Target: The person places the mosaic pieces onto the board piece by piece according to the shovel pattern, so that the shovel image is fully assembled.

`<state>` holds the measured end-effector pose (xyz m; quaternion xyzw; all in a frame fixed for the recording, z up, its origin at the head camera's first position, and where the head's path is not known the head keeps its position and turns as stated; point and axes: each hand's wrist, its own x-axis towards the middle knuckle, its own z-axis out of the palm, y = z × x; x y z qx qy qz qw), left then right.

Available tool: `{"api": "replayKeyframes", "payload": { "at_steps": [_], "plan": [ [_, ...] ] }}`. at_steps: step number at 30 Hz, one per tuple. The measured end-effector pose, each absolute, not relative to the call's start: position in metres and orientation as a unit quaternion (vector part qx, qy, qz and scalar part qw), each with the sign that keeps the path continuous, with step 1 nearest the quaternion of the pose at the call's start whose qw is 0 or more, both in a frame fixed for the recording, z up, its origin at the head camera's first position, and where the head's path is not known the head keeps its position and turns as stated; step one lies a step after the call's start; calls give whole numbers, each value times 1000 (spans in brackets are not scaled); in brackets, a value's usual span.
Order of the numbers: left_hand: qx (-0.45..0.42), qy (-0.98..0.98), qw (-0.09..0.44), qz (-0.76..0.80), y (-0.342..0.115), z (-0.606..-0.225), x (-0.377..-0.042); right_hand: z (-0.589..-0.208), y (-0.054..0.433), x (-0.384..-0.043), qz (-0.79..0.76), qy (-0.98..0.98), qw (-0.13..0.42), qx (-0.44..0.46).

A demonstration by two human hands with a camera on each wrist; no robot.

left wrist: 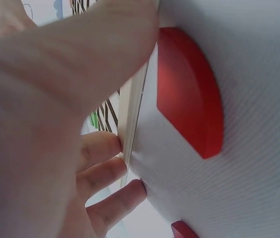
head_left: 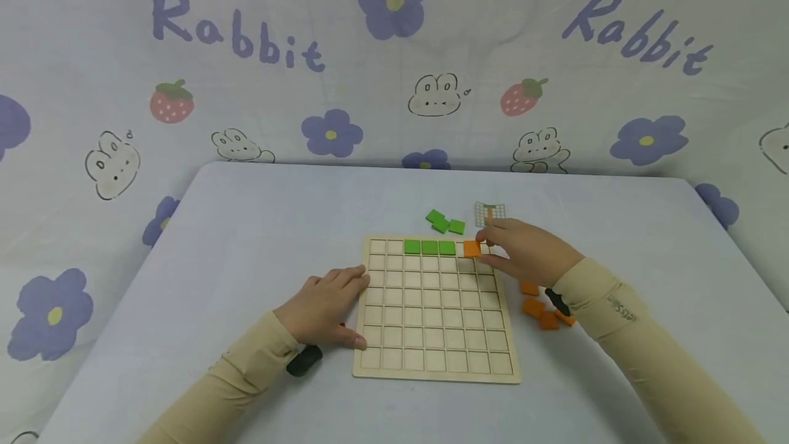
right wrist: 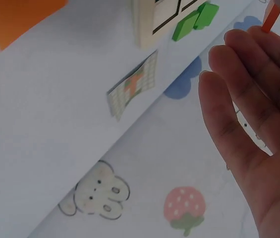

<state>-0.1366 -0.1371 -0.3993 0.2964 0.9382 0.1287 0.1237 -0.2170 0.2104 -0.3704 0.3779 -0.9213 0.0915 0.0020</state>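
Note:
A pale wooden grid board lies before me, with three green square tiles side by side in its top row. Over that row's right part, my right hand pinches an orange square tile between thumb and fingers. The tile's edge also shows by the fingertips in the right wrist view. My left hand rests at the board's left edge, thumb and fingers spread along it. Beneath this hand, the left wrist view shows a red curved piece on the cloth.
Loose green tiles lie behind the board, next to a small pattern card. Several orange tiles are scattered right of the board, partly under the right forearm. A printed curtain hangs behind the table.

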Motion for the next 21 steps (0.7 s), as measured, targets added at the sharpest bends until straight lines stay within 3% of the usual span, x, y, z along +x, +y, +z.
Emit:
{"api": "replayKeyframes", "payload": {
  "at_steps": [13,21],
  "plan": [
    [298,937,126,131,-139,-398,-135,-383,174,-231,77,-913,-17,400],
    [305,936,116,133,-141,-398,-135,-389,160,-233,78,-919,-55,383]
  ]
}}
